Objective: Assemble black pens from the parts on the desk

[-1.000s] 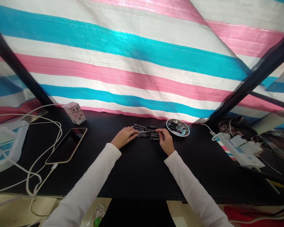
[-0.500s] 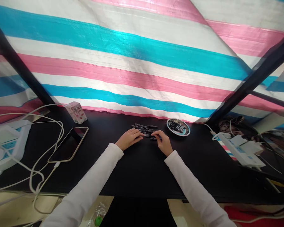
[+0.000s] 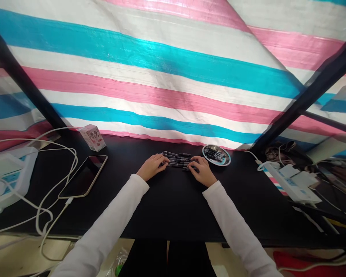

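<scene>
Several dark pens (image 3: 177, 160) lie side by side in a loose pile on the black table (image 3: 173, 207). My left hand (image 3: 153, 166) is at the pile's left end, its thumb and fingers bent around the pen ends. At the opposite end my right hand (image 3: 202, 170) has its fingers curled against the pens. Both hands rest low on the table, and the pen ends under the fingertips are partly hidden. Just beyond my right hand stands a round metal bowl (image 3: 229, 158) with several more pens inside.
To the left are a phone (image 3: 83, 177) on a white cable, a small pink box (image 3: 92, 137) and a white power strip (image 3: 29, 173). Another power strip (image 3: 294, 184) sits on the right. A striped sheet (image 3: 167, 84) hangs behind the table between dark posts.
My hands have moved apart, the left one leftward and the right one rightward, out to the ends of the pile. More of the pens' middle now shows.
</scene>
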{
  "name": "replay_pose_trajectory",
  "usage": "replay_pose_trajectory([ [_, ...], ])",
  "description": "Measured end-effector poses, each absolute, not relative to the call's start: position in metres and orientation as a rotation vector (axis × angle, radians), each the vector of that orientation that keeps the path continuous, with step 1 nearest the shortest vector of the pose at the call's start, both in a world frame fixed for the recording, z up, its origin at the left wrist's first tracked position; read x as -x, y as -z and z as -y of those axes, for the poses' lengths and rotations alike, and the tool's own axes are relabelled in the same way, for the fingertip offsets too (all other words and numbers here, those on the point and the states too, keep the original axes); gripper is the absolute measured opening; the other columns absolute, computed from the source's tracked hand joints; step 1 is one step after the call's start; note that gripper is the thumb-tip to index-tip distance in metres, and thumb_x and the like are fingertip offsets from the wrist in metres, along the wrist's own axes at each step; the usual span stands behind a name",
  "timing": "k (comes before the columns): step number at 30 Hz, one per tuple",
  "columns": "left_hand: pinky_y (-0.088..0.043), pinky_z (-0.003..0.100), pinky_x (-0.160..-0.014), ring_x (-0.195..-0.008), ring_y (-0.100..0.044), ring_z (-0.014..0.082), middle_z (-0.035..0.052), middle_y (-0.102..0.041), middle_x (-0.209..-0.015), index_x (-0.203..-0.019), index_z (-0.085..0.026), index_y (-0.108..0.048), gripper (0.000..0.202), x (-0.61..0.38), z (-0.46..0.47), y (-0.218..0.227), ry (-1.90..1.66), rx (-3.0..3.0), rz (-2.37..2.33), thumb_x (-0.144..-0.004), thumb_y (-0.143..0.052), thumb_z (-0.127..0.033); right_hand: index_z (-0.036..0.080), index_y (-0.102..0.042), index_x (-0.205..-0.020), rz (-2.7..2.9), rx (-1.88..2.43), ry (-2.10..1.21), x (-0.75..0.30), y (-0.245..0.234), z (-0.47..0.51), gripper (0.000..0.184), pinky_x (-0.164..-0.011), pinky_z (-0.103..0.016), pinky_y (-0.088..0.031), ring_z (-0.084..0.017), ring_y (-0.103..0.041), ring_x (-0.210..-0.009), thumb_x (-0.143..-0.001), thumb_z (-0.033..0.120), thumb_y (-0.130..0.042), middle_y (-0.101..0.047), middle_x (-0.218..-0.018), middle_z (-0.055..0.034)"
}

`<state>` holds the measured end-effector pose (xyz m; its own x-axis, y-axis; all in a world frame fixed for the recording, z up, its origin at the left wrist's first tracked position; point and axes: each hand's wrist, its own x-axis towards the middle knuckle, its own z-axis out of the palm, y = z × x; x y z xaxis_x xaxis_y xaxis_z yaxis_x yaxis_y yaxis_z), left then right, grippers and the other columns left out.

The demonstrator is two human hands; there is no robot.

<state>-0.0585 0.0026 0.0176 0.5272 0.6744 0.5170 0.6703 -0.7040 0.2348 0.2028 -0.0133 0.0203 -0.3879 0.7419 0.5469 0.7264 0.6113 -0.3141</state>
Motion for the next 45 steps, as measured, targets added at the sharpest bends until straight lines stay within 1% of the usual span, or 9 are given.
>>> replay_pose_trajectory([
  [2, -0.040, 0.031, -0.077, -0.083, -0.054, 0.0164, 0.0016, -0.060, -0.090, -0.094, -0.020, -0.056, 0.014, 0.0593, -0.0034, -0.0172, -0.924, -2.732, -1.215, -0.091, -0.042, -0.023, 0.023, -0.061, -0.083, 2.267, 1.203, -0.004, -0.2041, -0.0195, 0.0147, 0.008, -0.086, -0.042, -0.039, -0.024, -0.049, -0.102, -0.080, 0.029, -0.057, -0.055, -0.102, -0.0076],
  [4, -0.040, 0.031, -0.077, -0.084, -0.054, 0.0167, 0.0016, -0.060, -0.091, -0.095, -0.020, -0.056, 0.014, 0.0594, -0.0033, -0.0175, -0.921, -2.727, -1.221, -0.091, -0.042, -0.023, 0.023, -0.059, -0.084, 2.305, 1.239, -0.009, -0.2033, -0.0184, 0.0161, 0.012, -0.084, -0.040, -0.039, -0.024, -0.049, -0.100, -0.076, 0.032, -0.062, -0.055, -0.102, -0.0069],
  [6, -0.040, 0.031, -0.077, -0.084, -0.055, 0.0169, 0.0018, -0.061, -0.092, -0.094, -0.020, -0.056, 0.014, 0.0594, -0.0029, -0.0183, -0.923, -2.726, -1.227, -0.091, -0.042, -0.023, 0.024, -0.059, -0.087, 2.316, 1.248, -0.001, -0.2019, -0.0169, 0.0167, 0.016, -0.082, -0.039, -0.040, -0.024, -0.049, -0.100, -0.075, 0.033, -0.063, -0.054, -0.102, -0.0068],
  [9, -0.040, 0.031, -0.077, -0.085, -0.055, 0.0169, 0.0021, -0.061, -0.092, -0.095, -0.020, -0.056, 0.015, 0.0601, -0.0022, -0.0197, -0.933, -2.727, -1.230, -0.091, -0.041, -0.023, 0.024, -0.059, -0.090, 2.319, 1.238, 0.039, -0.2002, -0.0138, 0.0156, 0.013, -0.082, -0.038, -0.038, -0.024, -0.049, -0.100, -0.079, 0.031, -0.060, -0.055, -0.103, -0.0073],
  [13, -0.040, 0.031, -0.078, -0.086, -0.055, 0.0165, 0.0018, -0.061, -0.093, -0.097, -0.020, -0.055, 0.016, 0.0621, -0.0029, -0.0199, -0.944, -2.722, -1.236, -0.091, -0.041, -0.024, 0.023, -0.059, -0.088, 2.286, 1.231, 0.071, -0.1993, -0.0107, 0.0122, 0.008, -0.081, -0.038, -0.037, -0.023, -0.050, -0.097, -0.082, 0.028, -0.056, -0.058, -0.098, -0.0069],
  [17, -0.040, 0.031, -0.079, -0.086, -0.055, 0.0164, 0.0019, -0.062, -0.094, -0.098, -0.020, -0.055, 0.016, 0.0630, -0.0041, -0.0185, -0.942, -2.730, -1.236, -0.092, -0.041, -0.025, 0.022, -0.057, -0.092, 2.139, 1.247, 0.113, -0.2012, -0.0117, 0.0087, 0.010, -0.078, -0.036, -0.036, -0.022, -0.053, -0.088, -0.086, 0.027, -0.051, -0.061, -0.087, -0.0054],
  [19, -0.040, 0.032, -0.079, -0.086, -0.055, 0.0165, 0.0025, -0.062, -0.094, -0.098, -0.020, -0.056, 0.017, 0.0628, -0.0043, -0.0178, -0.942, -2.735, -1.230, -0.092, -0.040, -0.025, 0.021, -0.057, -0.092, 2.090, 1.248, 0.132, -0.2027, -0.0131, 0.0078, 0.012, -0.077, -0.035, -0.036, -0.022, -0.053, -0.086, -0.088, 0.028, -0.049, -0.062, -0.086, -0.0052],
  [36, -0.039, 0.031, -0.079, -0.088, -0.055, 0.0168, 0.0021, -0.061, -0.097, -0.098, -0.021, -0.056, 0.016, 0.0601, -0.0010, -0.0204, -0.911, -2.780, -1.187, -0.092, -0.041, -0.024, 0.022, -0.056, -0.094, 2.119, 1.209, 0.143, -0.1980, -0.0138, 0.0098, 0.014, -0.075, -0.035, -0.037, -0.021, -0.053, -0.083, -0.090, 0.028, -0.044, -0.061, -0.086, -0.0051],
  [45, -0.039, 0.030, -0.079, -0.088, -0.054, 0.0163, 0.0016, -0.061, -0.097, -0.100, -0.021, -0.056, 0.016, 0.0608, -0.0009, -0.0220, -0.897, -2.787, -1.167, -0.092, -0.043, -0.024, 0.018, -0.056, -0.096, 2.172, 1.248, 0.161, -0.1963, -0.0136, 0.0098, 0.017, -0.076, -0.033, -0.036, -0.020, -0.052, -0.084, -0.091, 0.026, -0.042, -0.060, -0.088, -0.0057],
])
